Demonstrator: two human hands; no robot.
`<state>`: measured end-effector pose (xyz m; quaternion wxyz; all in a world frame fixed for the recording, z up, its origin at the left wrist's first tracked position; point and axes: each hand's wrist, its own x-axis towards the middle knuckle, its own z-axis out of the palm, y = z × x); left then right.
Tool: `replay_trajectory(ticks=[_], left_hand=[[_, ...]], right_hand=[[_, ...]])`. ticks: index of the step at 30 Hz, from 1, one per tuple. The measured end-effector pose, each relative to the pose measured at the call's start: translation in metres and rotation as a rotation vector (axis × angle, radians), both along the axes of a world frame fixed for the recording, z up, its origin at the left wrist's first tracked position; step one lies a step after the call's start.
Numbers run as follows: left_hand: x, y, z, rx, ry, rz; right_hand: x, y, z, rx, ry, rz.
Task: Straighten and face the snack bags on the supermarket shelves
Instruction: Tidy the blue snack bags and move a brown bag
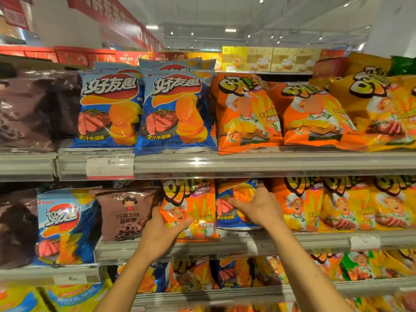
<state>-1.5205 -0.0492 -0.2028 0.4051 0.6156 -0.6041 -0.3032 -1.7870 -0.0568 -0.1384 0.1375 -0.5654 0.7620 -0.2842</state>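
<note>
Illumination is bright and even, supplied by ceiling spotlights (261, 0) and panel lamps (152, 27) overhead, with deep shadow confined to the gaps beneath each shelf edge (247, 164). Specular glare streaks the glossy blue chip bags (108, 109) and the clear price-rail strip. Wide-angle distortion bows the shelves and stretches the frame margins; the centre is reasonably sharp, while the left-hand brown bags (24, 109), the lowest shelf and the upper corners are soft and smeared.
</note>
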Motion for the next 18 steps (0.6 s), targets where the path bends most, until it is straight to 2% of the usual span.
replay_trajectory(ticks=[3, 6, 8, 11, 15, 18], left_hand=[[-0.001, 0.001, 0.0, -0.003, 0.004, 0.003], [-0.002, 0.0, 0.0, 0.002, 0.021, 0.013], [-0.004, 0.0, 0.001, 0.01, 0.042, 0.018], [-0.007, -0.002, 0.001, 0.009, 0.092, 0.026], [-0.017, -0.007, 0.003, 0.026, 0.125, 0.039], [-0.025, -0.009, 0.002, 0.013, 0.122, 0.073]], right_hand=[[-0.023, 0.006, 0.015, 0.031, -0.118, 0.056], [-0.043, 0.019, 0.023, 0.015, -0.395, 0.267], [-0.049, 0.031, 0.019, -0.016, -0.485, 0.383], [-0.053, 0.048, 0.001, -0.023, -0.56, 0.458], [-0.059, 0.06, -0.021, -0.111, -0.5, 0.453], [-0.066, 0.067, -0.025, -0.07, -0.551, 0.497]])
